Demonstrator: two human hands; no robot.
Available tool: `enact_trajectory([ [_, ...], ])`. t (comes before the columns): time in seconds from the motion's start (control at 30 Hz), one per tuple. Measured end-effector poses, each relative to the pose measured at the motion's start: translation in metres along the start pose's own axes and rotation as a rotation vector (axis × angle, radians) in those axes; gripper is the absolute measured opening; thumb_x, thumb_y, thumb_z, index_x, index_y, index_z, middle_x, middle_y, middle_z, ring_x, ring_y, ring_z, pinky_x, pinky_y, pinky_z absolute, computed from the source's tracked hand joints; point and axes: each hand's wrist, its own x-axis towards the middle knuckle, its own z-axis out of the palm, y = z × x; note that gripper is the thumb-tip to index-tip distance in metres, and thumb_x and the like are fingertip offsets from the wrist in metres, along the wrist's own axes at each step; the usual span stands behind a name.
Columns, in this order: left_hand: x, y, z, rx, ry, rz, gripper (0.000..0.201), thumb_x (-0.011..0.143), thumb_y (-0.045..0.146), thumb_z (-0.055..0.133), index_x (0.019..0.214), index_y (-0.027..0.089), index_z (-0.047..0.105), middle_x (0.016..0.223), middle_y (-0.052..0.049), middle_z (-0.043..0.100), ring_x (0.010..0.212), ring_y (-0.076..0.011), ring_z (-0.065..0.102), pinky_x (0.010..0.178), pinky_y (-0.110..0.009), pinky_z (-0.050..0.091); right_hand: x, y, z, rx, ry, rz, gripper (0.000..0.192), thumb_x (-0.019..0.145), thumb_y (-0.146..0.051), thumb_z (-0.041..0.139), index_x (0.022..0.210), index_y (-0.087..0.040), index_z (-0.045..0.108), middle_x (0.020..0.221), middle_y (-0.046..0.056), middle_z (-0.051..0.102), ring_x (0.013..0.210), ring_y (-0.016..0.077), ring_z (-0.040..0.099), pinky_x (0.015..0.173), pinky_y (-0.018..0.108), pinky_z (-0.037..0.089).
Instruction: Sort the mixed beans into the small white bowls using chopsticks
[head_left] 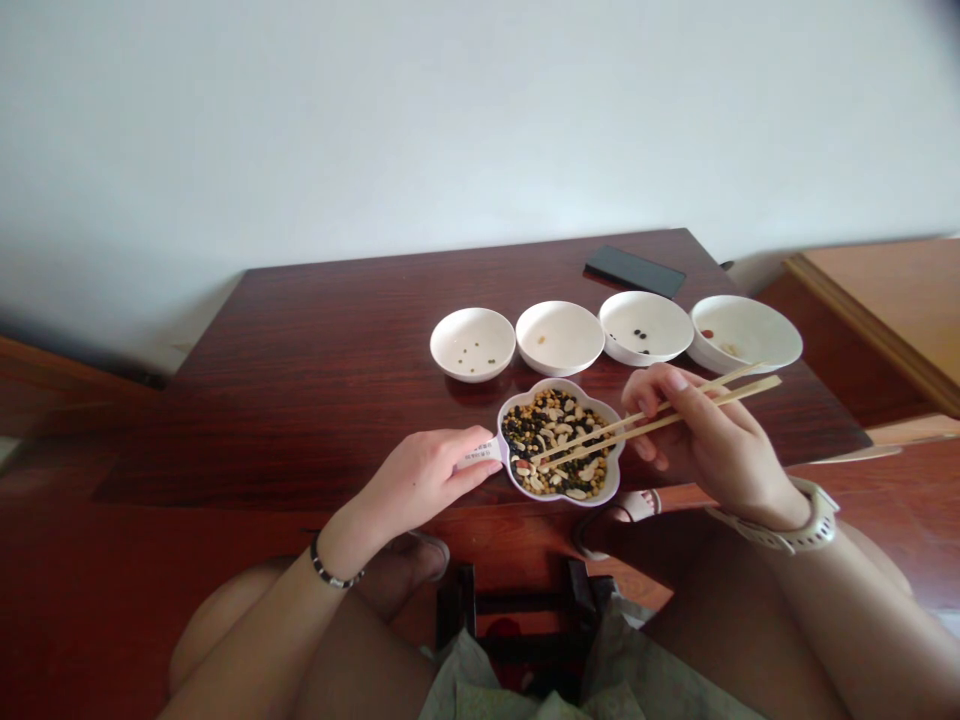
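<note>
Dark wood table carries a flower-shaped dish of mixed beans at its near edge, four small white bowls lined just beyond the dish. Left of the dish, the left hand pinches its handle. Right of it, the right hand grips chopsticks, tips in the beans.

Bare arms; beaded bracelet left wrist, pale watch right wrist.

Glossy wooden table, wooden chopsticks
</note>
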Motion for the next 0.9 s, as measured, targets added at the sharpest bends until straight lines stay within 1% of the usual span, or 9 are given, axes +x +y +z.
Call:
enact_trajectory([
  [0.17,-0.0001,0.0004,-0.0005,0.004,0.004,-0.001,0.027,0.110,0.043,0.056,0.100,0.021,0.066,0.090,-0.002,0.073,0.079,-0.0179,0.068,0.071,-0.028,0.042,-0.0003,0.0026,0.0016,-0.032,-0.010,0.020,0.036,0.108,-0.047,0.055,0.085,-0.021,0.062,0.074,0.002,0.059,0.056,0.0126,0.056,0.047,0.024,0.043],
  [0.33,-0.0010,-0.0009,0.0004,-0.014,0.025,0.034,0.025,0.110,0.042,0.055,0.105,0.021,0.068,0.094,-0.003,0.075,0.082,-0.0185,0.069,0.074,-0.028,0.044,0.0006,-0.0008,0.0030,-0.025,0.021,-0.017,0.037,0.108,-0.046,0.056,0.082,-0.021,0.061,0.075,0.002,0.056,0.055,0.0114,0.055,0.045,0.023,0.040],
  [0.5,-0.0006,-0.0013,0.0012,0.001,0.012,0.005,0.025,0.110,0.043,0.056,0.102,0.021,0.065,0.091,-0.001,0.073,0.080,-0.0173,0.067,0.072,-0.028,0.041,0.0014,-0.0002,0.0043,-0.036,0.028,-0.009,0.037,0.109,-0.046,0.055,0.082,-0.021,0.061,0.075,0.002,0.055,0.055,0.0118,0.055,0.045,0.024,0.041],
  [0.63,-0.0009,-0.0009,0.0008,-0.003,0.017,0.011,0.026,0.111,0.043,0.055,0.100,0.021,0.064,0.090,-0.002,0.072,0.079,-0.0174,0.067,0.071,-0.028,0.041,0.0011,-0.0006,0.0031,-0.006,0.070,-0.046,0.037,0.108,-0.046,0.056,0.081,-0.021,0.059,0.075,0.001,0.053,0.055,0.0121,0.056,0.045,0.024,0.040],
  [0.77,-0.0016,-0.0008,0.0005,-0.005,0.010,0.014,0.025,0.111,0.043,0.055,0.101,0.021,0.065,0.090,-0.002,0.074,0.080,-0.0181,0.068,0.071,-0.028,0.041,0.0010,-0.0032,0.0008,-0.007,0.080,-0.006,0.036,0.107,-0.046,0.057,0.083,-0.020,0.059,0.075,0.001,0.054,0.053,0.0115,0.055,0.044,0.023,0.040],
  [0.9,-0.0017,-0.0003,0.0007,0.002,0.010,0.006,0.026,0.111,0.043,0.055,0.103,0.021,0.066,0.091,-0.002,0.074,0.080,-0.0183,0.069,0.072,-0.028,0.042,0.0014,-0.0039,0.0012,-0.016,0.068,0.023,0.035,0.107,-0.046,0.058,0.083,-0.020,0.059,0.075,0.001,0.054,0.056,0.0118,0.056,0.046,0.022,0.042],
])
